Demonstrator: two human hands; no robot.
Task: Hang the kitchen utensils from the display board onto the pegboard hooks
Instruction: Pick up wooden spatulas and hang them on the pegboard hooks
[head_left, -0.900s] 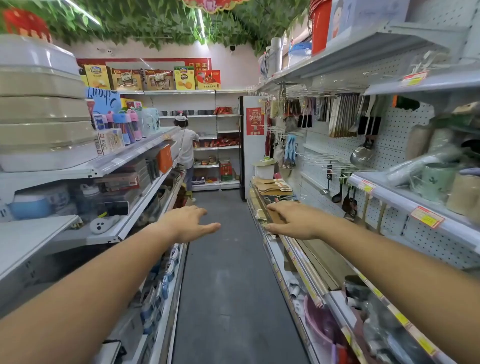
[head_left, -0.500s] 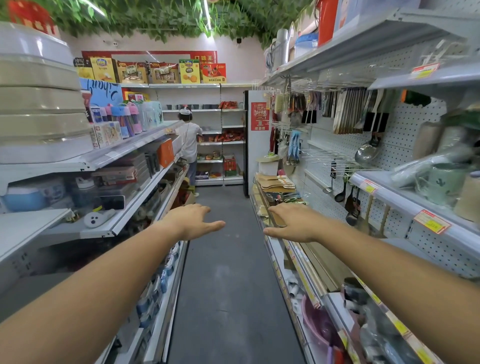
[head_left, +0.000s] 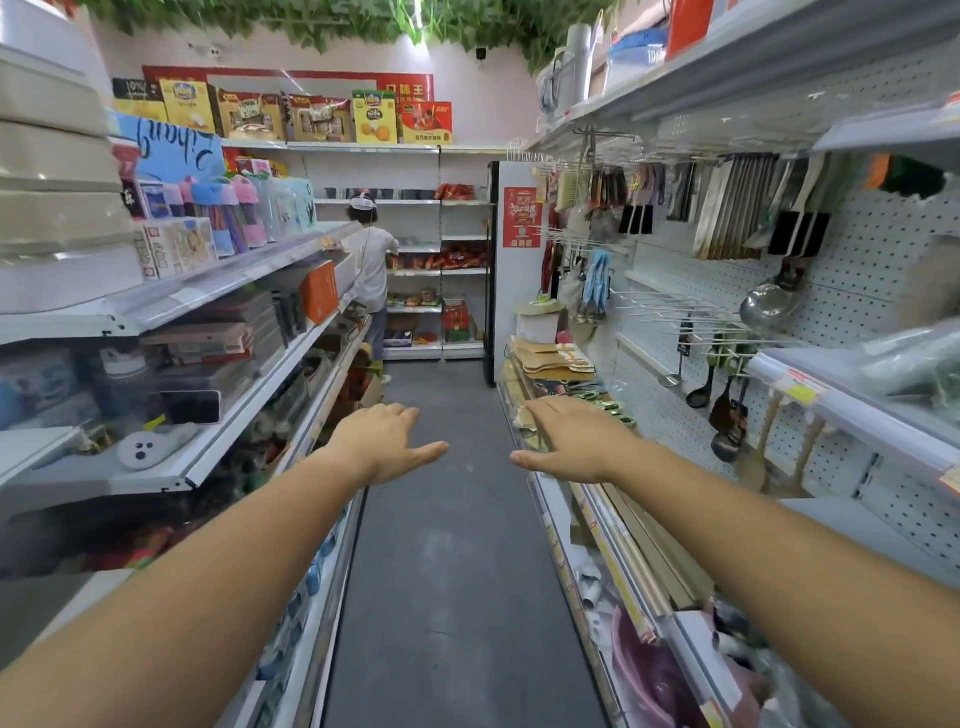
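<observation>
So this is pretty much the very start, nothing picked up yet as far as I can judge. Both arms are stretched straight out down the aisle, palms down. The left hand (head_left: 387, 441) is flat with fingers straight and thumb sticking out, holding nothing, just hanging over the aisle floor (head_left: 441, 571). The right hand (head_left: 576, 441) is the same deal, spread and empty, over the front edge of the lower shelf (head_left: 605, 540) on the right side; can't tell if it's actually touching it. The utensils: a few ladles (head_left: 700, 397) already hang on the pegboard (head_left: 852, 317), off to the right of the right hand and well apart from it. Just past that hand's fingertips there are some flat packs (head_left: 597, 402) lying on the shelf, with a stack of wooden boards (head_left: 550, 358) behind them. I'm guessing the packs are the stuff to hang, but they're too blurry to say for sure. Above the ladles there's a row of bare hooks (head_left: 675, 301) poking out, so that's my bet for the target. Next move, I reckon: right hand drops onto one pack, pinches it near its hang hole, then lifts up and right and threads the hole onto a free hook. There's a person (head_left: 371, 270) at the far end, not in the way.
</observation>
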